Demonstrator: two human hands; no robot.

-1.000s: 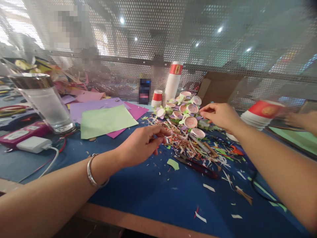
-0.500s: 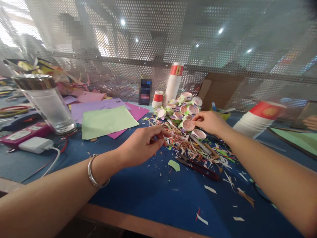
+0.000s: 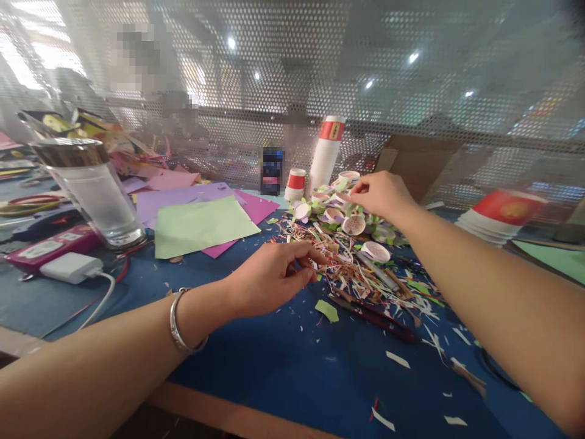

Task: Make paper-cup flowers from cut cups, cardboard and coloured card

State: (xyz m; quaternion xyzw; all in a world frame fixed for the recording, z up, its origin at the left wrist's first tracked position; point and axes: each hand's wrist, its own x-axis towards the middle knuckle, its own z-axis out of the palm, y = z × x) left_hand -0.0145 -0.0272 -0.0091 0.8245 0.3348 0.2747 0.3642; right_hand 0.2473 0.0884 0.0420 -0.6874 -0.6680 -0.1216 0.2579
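Over the far side of a pile of small round paper-cup bottoms [image 3: 353, 225], trimmed with green and purple paper, is my right hand [image 3: 386, 194]. Its thumb and fingers are pinched at a round piece; whether they grip it is hidden. My left hand [image 3: 278, 274], with a silver bangle at the wrist, hovers before the heap of paper shreds [image 3: 347, 268]. Its fingers are loosely curved, the thumb apart from them, and nothing shows between. Dark-red-handled scissors [image 3: 388, 323] and a grey pen-like tool [image 3: 378, 272] lie by the shreds.
Paper cups stand in a tall stack [image 3: 325, 155], a short stack [image 3: 296, 184] and a leaning stack [image 3: 500, 213]. Coloured sheets [image 3: 205, 225] and a glass water bottle [image 3: 98, 195] are left. A phone [image 3: 272, 172] stands before the perforated metal screen [image 3: 283, 55].
My right hand has moved away from a near cup bottom to the farther side of the pile. My left hand stays about where it was. The view has shifted slightly.
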